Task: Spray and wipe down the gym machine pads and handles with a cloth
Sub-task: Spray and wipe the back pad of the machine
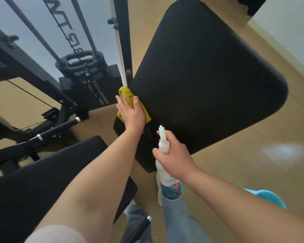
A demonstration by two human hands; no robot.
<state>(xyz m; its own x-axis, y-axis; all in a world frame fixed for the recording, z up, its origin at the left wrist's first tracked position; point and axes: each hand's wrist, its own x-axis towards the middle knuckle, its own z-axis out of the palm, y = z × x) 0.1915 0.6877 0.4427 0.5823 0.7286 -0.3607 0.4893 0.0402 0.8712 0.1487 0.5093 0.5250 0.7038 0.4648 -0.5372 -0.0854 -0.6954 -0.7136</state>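
White spray bottle [167, 174], blue label, at 6 o'clock, nozzle up. Right hand [173, 159] wraps its neck; trigger finger hard to see. Left hand [131, 114], fingers straight, presses crumpled yellow cloth [127, 93] onto 9 o'clock edge of black ribbed pad [204, 79].

My left arm [95, 172] runs bare from the lower left of the frame up to the centre, wrist straight. My left hand [132, 114] lies palm down, its fingers [120, 104] stretched flat on the yellow cloth [127, 92]. My right forearm [235, 195] comes in from the lower right. My right hand [174, 158] is curled round the neck of the spray bottle [170, 187], one fingertip beside the nozzle.
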